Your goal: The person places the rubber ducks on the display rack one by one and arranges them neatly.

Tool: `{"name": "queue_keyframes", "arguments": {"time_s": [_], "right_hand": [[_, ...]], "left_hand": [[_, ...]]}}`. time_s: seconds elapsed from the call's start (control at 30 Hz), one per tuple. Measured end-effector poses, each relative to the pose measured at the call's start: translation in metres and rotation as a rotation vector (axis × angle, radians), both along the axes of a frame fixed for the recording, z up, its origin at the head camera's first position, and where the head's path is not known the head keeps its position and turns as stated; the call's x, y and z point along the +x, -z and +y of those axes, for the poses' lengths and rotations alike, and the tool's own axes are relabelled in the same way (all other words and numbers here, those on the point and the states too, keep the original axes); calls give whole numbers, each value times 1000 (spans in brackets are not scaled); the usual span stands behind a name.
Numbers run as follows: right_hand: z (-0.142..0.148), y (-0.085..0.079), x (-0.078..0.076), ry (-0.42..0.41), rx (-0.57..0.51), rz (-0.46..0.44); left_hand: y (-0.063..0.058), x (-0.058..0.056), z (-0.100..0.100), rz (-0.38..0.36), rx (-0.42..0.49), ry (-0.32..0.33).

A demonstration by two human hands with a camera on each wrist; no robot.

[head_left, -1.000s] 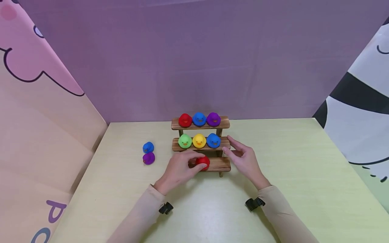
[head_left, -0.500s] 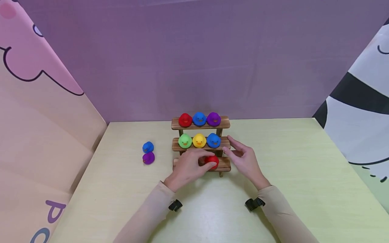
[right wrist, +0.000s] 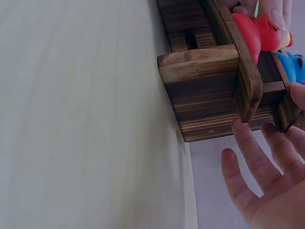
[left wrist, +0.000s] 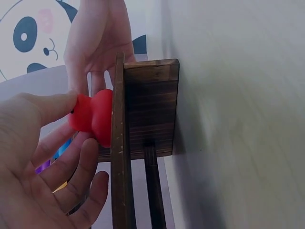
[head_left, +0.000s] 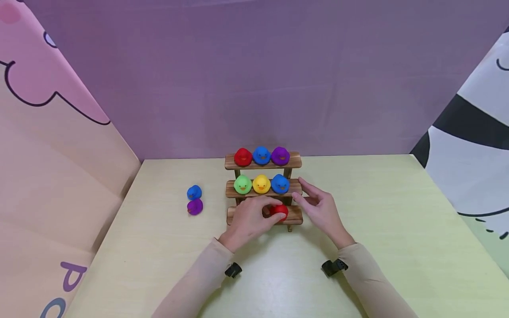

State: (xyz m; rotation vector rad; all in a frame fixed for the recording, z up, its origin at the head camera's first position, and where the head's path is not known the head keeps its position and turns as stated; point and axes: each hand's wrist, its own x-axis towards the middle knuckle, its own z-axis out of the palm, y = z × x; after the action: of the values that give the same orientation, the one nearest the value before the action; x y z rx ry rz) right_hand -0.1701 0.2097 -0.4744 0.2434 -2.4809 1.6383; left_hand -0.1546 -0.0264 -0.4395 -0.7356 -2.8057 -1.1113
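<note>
A three-tier wooden display stand [head_left: 296, 213] stands on the table. On its bottom shelf, toward the right end, sits a red rubber duck [head_left: 280, 212]; my left hand [head_left: 250, 221] pinches it between thumb and fingers. The left wrist view shows this red duck [left wrist: 101, 117] upright against the shelf board. My right hand [head_left: 321, 213] holds the right end of the middle shelf, thumb in front and index finger behind, as the right wrist view also shows. Green [head_left: 242, 184], yellow [head_left: 261, 184] and blue [head_left: 280, 184] ducks line the middle shelf.
Red [head_left: 243, 157], blue [head_left: 261, 156] and purple [head_left: 280, 156] ducks sit on the top shelf. Left of the stand, a blue duck [head_left: 194, 192] and a purple duck [head_left: 195, 206] lie on the table [head_left: 358, 194]. A purple backdrop [head_left: 254, 79] rises behind.
My left hand has moved right along the bottom shelf with the red duck, from near its middle toward its right end. My right hand has stayed on the middle shelf's end.
</note>
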Motion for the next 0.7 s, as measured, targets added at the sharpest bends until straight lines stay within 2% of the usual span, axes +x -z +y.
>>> {"name": "queue_keyframes", "arguments": {"time_s": [0.7], "right_hand": [[0, -1, 2, 7, 24, -13]], "left_hand": [[5, 1, -3, -2, 44, -2]]}}
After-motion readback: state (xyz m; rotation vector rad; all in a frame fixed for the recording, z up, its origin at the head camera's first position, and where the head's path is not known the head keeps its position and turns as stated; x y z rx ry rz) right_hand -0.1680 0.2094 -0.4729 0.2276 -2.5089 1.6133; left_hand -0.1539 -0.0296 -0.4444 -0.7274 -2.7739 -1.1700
